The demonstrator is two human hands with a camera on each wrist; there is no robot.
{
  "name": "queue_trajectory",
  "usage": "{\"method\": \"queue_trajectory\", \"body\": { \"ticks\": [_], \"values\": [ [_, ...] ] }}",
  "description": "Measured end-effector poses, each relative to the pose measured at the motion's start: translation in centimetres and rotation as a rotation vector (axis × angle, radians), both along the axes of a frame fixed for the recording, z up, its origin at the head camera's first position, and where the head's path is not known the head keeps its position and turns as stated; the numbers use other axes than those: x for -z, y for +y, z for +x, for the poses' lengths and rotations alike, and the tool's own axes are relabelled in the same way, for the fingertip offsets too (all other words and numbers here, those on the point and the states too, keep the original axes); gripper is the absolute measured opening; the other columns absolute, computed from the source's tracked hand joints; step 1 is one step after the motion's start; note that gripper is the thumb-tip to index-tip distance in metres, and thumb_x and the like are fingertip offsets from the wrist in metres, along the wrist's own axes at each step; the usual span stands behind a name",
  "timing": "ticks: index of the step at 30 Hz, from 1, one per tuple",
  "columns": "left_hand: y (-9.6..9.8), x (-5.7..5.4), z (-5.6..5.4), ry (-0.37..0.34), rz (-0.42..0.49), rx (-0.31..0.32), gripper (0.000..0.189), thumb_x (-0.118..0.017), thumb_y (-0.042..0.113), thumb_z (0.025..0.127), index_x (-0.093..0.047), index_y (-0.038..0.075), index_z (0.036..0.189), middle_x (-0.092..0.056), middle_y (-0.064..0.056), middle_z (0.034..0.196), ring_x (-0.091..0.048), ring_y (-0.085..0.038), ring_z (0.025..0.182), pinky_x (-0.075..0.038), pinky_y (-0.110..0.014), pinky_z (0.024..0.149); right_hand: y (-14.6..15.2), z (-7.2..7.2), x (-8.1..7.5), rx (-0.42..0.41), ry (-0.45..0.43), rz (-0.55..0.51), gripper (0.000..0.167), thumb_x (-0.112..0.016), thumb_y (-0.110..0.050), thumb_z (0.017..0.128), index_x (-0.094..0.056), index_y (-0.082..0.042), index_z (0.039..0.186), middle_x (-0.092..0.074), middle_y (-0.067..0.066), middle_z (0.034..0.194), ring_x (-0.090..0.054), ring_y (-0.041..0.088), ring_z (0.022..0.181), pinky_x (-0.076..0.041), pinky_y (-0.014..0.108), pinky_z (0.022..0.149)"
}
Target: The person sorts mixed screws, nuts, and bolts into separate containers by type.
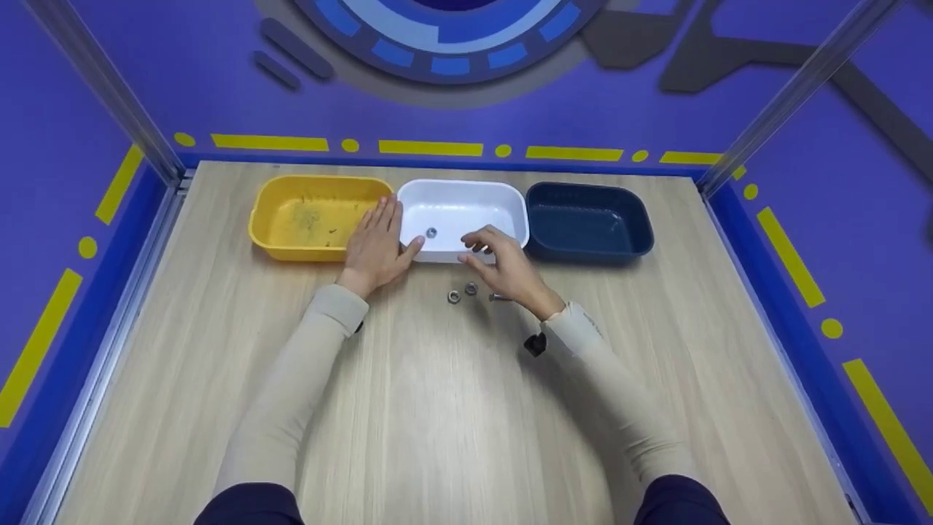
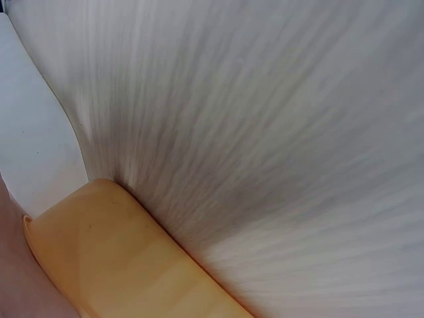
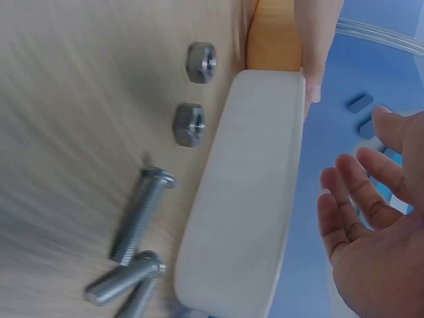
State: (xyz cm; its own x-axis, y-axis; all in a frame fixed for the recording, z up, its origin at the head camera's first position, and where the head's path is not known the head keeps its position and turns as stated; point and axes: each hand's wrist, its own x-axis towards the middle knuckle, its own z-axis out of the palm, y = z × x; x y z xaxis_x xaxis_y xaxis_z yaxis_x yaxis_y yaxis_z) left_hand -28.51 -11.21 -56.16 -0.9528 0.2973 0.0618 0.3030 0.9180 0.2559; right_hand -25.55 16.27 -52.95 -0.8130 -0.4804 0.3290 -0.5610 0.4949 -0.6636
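Note:
My left hand (image 1: 373,249) lies flat with straight fingers across the meeting rims of the yellow bin (image 1: 295,254) and the white bin (image 1: 437,257). Over the front right part of the white bin hovers my right hand (image 1: 509,271), its fingers loosely bent and apart, with nothing in them. One hex nut (image 1: 431,232) lies on the white bin's floor. In front of that bin, two more nuts, a nearer one (image 1: 453,297) and a farther one (image 1: 471,289), lie on the table. Several bolts (image 3: 141,215) lie beside them, mostly hidden under my right hand in the head view.
A dark blue bin (image 1: 589,222) stands against the white bin's right side, completing a row along the back of the wooden table (image 1: 452,408). Small dark bits (image 1: 310,217) lie in the yellow bin. Purple-blue panels (image 1: 219,109) wall in the back and both sides.

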Motion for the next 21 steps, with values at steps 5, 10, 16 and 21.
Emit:
{"method": "queue_trajectory", "body": {
  "ticks": [5, 10, 16, 21],
  "values": [
    [0.0, 0.1, 0.1, 0.000, -0.003, 0.000, 0.091, -0.028, 0.065, 0.109, -0.014, -0.002, 0.169, -0.009, -0.019, 0.179, -0.007, -0.033, 0.168, -0.011, -0.047, 0.138, 0.4, 0.7, 1.1, -0.001, -0.001, -0.001, 0.029, -0.074, -0.024, 0.103, -0.074, -0.003, 0.122, -0.074, 0.020, 0.113, -0.071, 0.030, 0.105, -0.062, 0.050, 0.095],
    [0.1, -0.2, 0.3, -0.014, 0.007, -0.006, 0.091, -0.028, 0.065, 0.109, -0.013, -0.002, 0.170, -0.008, -0.018, 0.180, -0.007, -0.032, 0.168, -0.008, -0.045, 0.138, 0.7, 1.2, 1.8, 0.008, -0.031, 0.004, 0.028, -0.076, -0.023, 0.102, -0.074, -0.005, 0.122, -0.074, 0.016, 0.114, -0.071, 0.027, 0.105, -0.061, 0.046, 0.094],
    [0.1, -0.3, 0.4, -0.023, 0.005, -0.008, 0.091, -0.027, 0.066, 0.109, -0.011, -0.001, 0.170, -0.006, -0.017, 0.180, -0.005, -0.031, 0.168, -0.007, -0.044, 0.138, 1.0, 1.3, 2.7, 0.018, -0.060, 0.026, 0.032, -0.076, -0.022, 0.101, -0.073, 0.001, 0.123, -0.074, 0.014, 0.115, -0.072, 0.029, 0.106, -0.059, 0.047, 0.093],
    [0.2, -0.3, 0.3, -0.010, 0.005, -0.002, 0.091, -0.028, 0.065, 0.109, -0.011, -0.002, 0.170, -0.006, -0.018, 0.180, -0.006, -0.032, 0.168, -0.009, -0.045, 0.138, 1.4, 1.4, 3.4, 0.018, -0.088, 0.032, 0.030, -0.078, -0.017, 0.099, -0.074, 0.003, 0.122, -0.074, 0.014, 0.113, -0.072, 0.031, 0.106, -0.061, 0.050, 0.094]
  ]
}}
